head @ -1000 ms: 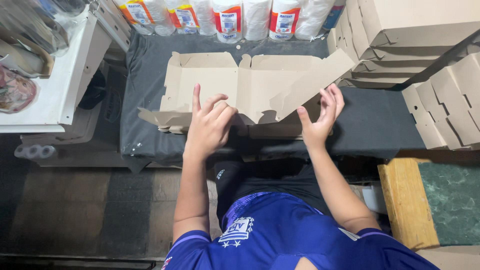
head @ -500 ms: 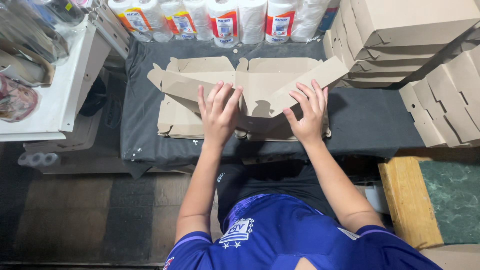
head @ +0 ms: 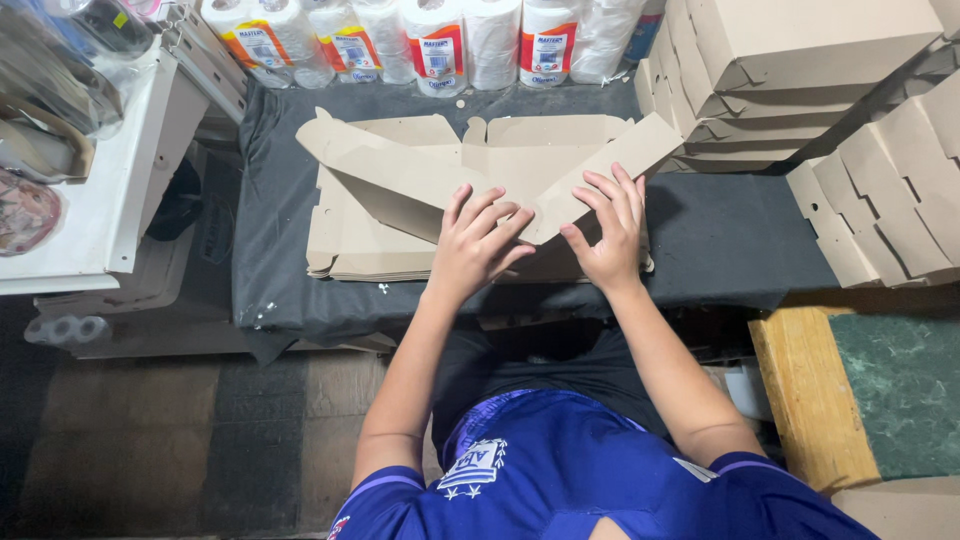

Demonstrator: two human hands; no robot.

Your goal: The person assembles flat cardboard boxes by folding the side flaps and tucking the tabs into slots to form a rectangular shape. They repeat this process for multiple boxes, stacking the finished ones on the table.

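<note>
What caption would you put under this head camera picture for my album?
Both hands, left hand and right hand, press the flaps of a flat cardboard box blank on a dark cloth-covered table.

A low table (head: 730,245) with a dark cloth over it carries the things. A pile of flat brown cardboard sheets (head: 365,240) lies in the middle of it, nearer the front edge, and the top sheet has two side flaps folded in over its middle. White paper rolls (head: 440,45) stand in a row along the back edge, and a stack of folded brown boxes (head: 800,60) sits at the back right corner, while the cloth at the right end is bare.
</note>
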